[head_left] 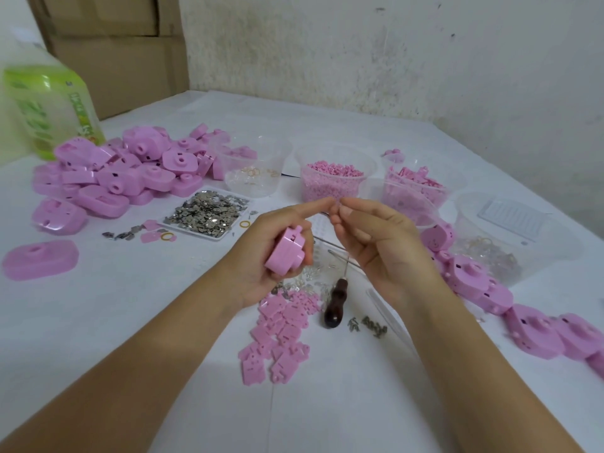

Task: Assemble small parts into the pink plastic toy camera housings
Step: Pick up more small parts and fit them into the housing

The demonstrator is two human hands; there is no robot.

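— Our two arms (137, 371) reach out over the bench (81, 322). What do we hold?

— Our left hand (271, 253) grips one pink housing (287, 255), up off the bench. Its fingers curl round it. Only the pointing finger sticks out straight.

— And our right hand (372, 243)?

— Its fingers (343, 210) pinch a tiny bit (336, 203), right at the tip of that pointing finger. It is too small for us to tell what it is.

— Is it in the housing?

— Not yet. The bit is above the housing, near it but apart. We think we are getting it ready to go in.

— How much have we done?

— A row of housings (490, 289) lies by our right arm. We think those may be done, but we cannot be sure.

— And what is left?

— A lot! A big pile of housings (124, 171) sits far on the left. The tub of pink bits (333, 181) is full, and so is the tray of silver bits (209, 214). Flat pink plates (277, 331) lie just under our hands, beside the awl (335, 305).

— So we are early on?

— We think so. Much more looks left than done.
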